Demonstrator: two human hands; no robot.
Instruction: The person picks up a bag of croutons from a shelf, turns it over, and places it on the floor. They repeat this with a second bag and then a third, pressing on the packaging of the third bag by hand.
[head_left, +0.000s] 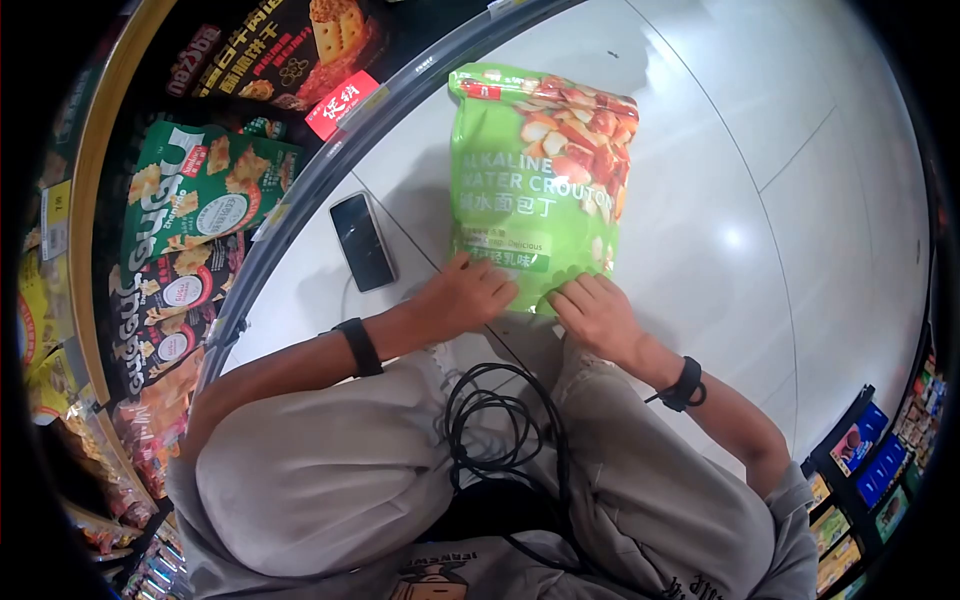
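A large green bag (540,180) printed "Alkaline Water Crouton" lies face up on the pale tiled floor (720,240), its top end away from me. My left hand (470,295) has its fingers curled on the bag's lower left part. Opposite it, my right hand (595,312) grips the lower right edge with bent fingers. A short stretch of the bag's bottom edge shows between the two hands. Black bands circle both wrists.
A phone (362,241) lies on the floor left of the bag. Coiled black cable (500,425) rests between my folded legs. Shelves with snack bags (200,190) curve along the left behind a dark rail (345,130). More shelved packages (880,465) stand at the lower right.
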